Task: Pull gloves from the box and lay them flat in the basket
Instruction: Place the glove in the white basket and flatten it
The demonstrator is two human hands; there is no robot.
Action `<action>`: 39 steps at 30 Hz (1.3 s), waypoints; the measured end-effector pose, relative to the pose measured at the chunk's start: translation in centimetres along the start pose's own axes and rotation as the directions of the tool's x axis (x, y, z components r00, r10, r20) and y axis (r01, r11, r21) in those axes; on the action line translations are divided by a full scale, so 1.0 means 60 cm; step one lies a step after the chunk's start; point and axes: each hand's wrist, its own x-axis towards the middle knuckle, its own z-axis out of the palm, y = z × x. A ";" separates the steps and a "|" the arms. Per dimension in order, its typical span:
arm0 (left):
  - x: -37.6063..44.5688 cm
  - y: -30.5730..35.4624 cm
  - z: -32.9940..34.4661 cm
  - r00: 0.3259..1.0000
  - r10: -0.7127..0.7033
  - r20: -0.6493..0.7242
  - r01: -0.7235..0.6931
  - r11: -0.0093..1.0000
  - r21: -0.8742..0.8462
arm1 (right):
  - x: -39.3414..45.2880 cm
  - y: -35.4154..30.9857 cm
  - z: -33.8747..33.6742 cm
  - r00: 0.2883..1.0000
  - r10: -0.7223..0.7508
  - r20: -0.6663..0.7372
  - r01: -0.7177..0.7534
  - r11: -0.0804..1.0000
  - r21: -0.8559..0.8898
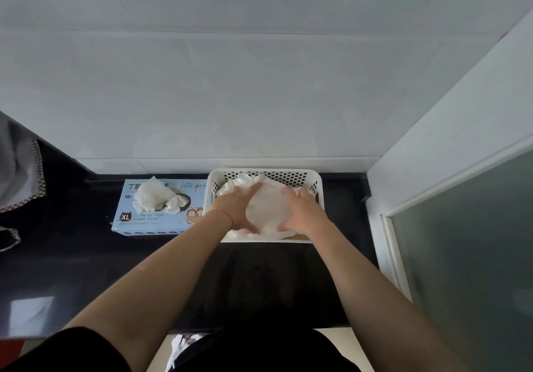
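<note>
Both hands, left [235, 208] and right [302, 211], press flat on gloves [265, 210] in the basket [288, 176]; box [150, 221] reads "XL".

I see my two bare forearms reaching up from the bottom of the frame, with a thin orange string bracelet [223, 212] on the left wrist and dark black clothing [259, 351] along the bottom edge.

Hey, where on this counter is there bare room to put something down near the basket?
Bare dark counter lies in front of the glove box and the white basket, and a narrower strip right of the basket. The basket is crowded: both hands, left hand and right hand, press on the gloves there.
</note>
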 end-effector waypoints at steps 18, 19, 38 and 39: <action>-0.064 -0.125 -0.039 0.875 -0.117 -0.469 -0.148 0.859 -0.490 | -0.010 -0.197 -0.033 0.900 -0.032 -0.434 0.073 0.994 0.078; -0.075 -0.157 -0.033 0.858 -0.171 -0.485 -0.098 0.872 -0.479 | -0.006 -0.229 -0.024 0.907 -0.059 -0.416 0.107 0.990 0.094; -0.146 -0.348 -0.109 0.882 -0.099 -0.461 -0.281 0.675 -0.683 | 0.027 -0.441 0.026 0.954 -0.078 -0.289 0.221 0.836 0.502; -0.149 -0.346 -0.118 0.887 -0.081 -0.455 -0.300 0.647 -0.701 | 0.025 -0.445 0.020 0.949 -0.116 -0.294 0.254 0.832 0.494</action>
